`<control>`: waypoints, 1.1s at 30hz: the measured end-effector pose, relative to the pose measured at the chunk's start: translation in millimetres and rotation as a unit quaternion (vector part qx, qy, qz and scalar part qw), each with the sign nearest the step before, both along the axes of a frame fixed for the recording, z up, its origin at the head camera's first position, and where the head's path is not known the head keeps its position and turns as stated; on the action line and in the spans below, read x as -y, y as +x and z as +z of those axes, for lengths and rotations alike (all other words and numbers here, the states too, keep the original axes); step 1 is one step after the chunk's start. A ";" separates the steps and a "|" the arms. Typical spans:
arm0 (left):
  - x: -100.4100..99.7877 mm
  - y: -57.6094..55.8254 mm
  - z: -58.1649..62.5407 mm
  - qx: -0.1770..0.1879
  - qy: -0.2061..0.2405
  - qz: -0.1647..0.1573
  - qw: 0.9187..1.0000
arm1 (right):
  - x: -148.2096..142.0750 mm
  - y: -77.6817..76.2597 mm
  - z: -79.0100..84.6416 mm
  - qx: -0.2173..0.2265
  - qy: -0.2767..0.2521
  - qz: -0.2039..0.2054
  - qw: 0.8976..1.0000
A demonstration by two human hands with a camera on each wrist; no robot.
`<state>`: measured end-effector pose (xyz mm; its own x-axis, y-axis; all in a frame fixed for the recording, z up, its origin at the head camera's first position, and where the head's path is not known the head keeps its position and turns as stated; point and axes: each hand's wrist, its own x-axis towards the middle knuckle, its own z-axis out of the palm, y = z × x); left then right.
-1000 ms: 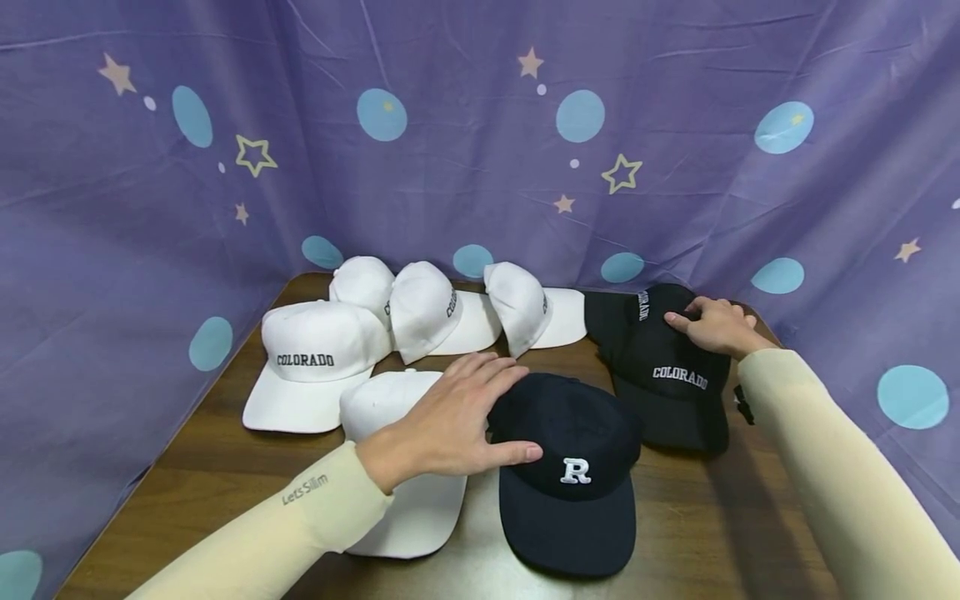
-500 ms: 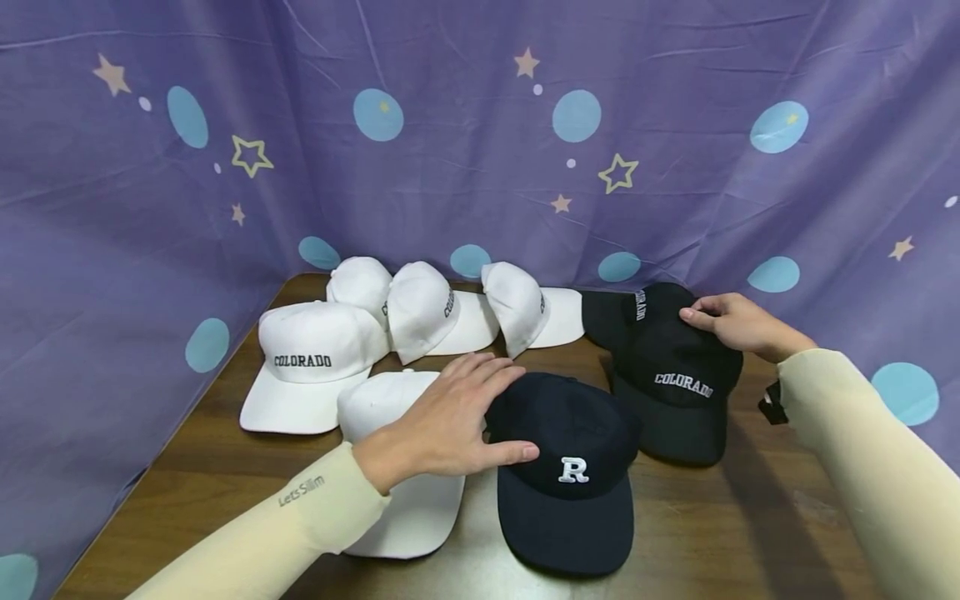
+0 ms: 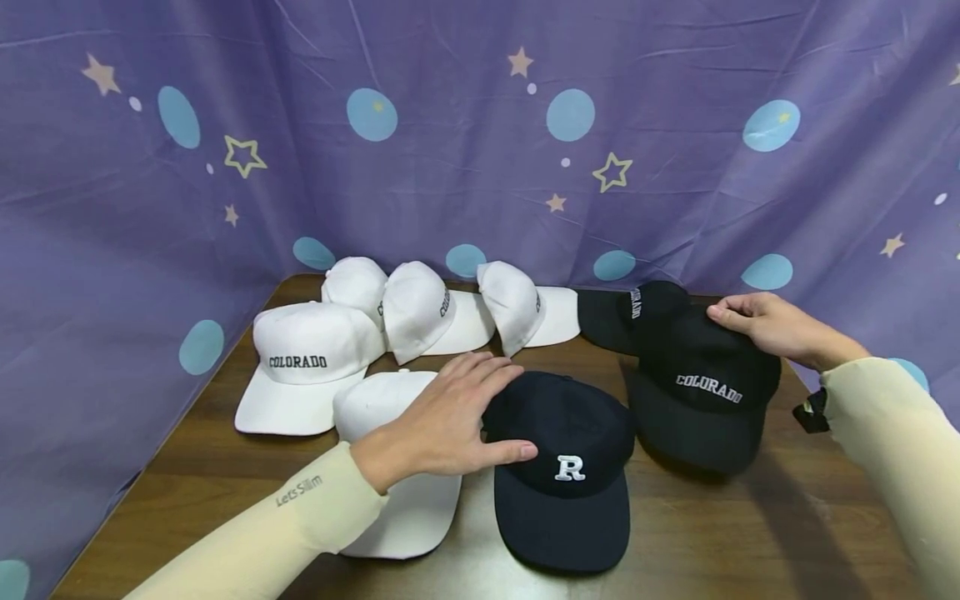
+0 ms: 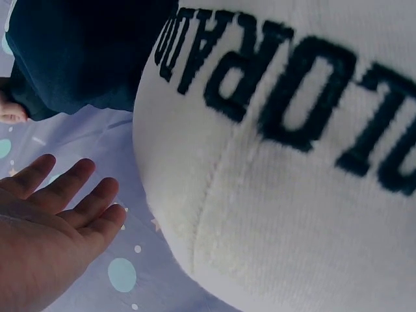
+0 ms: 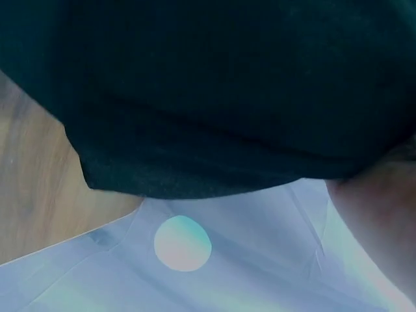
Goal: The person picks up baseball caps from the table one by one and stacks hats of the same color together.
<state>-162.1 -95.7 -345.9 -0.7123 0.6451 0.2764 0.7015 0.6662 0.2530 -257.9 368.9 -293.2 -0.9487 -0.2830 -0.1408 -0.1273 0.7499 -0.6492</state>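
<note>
My right hand (image 3: 787,329) pinches the crown of a black baseball cap (image 3: 693,358) lettered COLORADO, its brim facing me. In the right wrist view that cap's dark fabric (image 5: 214,97) fills the upper part, with a blurred bit of the hand (image 5: 383,214) at the edge. My left hand (image 3: 442,425) hovers over a white cap (image 3: 423,517), fingers extended towards a navy cap (image 3: 555,433) with a white R. The left wrist view shows these fingers spread and relaxed, holding nothing, beside the white cap's lettered front (image 4: 279,175).
Behind the held cap sits another black cap (image 3: 660,300), its brim pointing left. Several white caps, among them one at the left (image 3: 315,337), stand along the back and left of the wooden table (image 3: 195,467). A purple curtain (image 3: 480,167) encloses the back and sides.
My right hand has drawn the black COLORADO cap rightwards and towards me, away from the other black cap, uncovering more of that one. My left hand has stayed nearly still.
</note>
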 end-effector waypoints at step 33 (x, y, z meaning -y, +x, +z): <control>1.8 -1.0 -3.0 -0.005 0.001 -0.001 1.000 | -11.6 47.4 -32.2 0.162 -0.180 0.192 0.951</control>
